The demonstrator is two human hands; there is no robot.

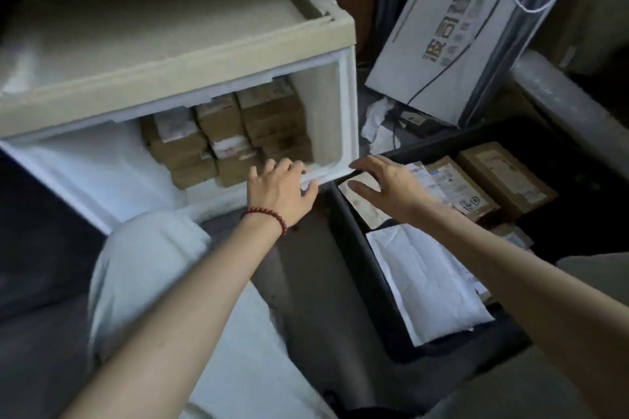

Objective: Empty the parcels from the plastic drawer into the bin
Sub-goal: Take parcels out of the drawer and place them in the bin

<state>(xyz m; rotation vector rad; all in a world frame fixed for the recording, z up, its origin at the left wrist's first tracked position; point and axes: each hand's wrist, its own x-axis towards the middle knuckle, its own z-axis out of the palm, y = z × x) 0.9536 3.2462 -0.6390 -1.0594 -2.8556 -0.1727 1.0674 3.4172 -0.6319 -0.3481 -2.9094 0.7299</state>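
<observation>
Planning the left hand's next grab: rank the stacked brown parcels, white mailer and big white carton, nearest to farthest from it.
1. Stacked brown parcels: inside the plastic drawer, just beyond the left hand.
2. White mailer: in the bin, to its right.
3. Big white carton: leaning behind the bin.

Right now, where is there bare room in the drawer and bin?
The drawer is bare on its left, between its left wall and the brown parcels stacked at right. The bin is crowded: cardboard boxes at the far end, a white mailer nearer; a dark patch by its far right wall looks free.
</observation>
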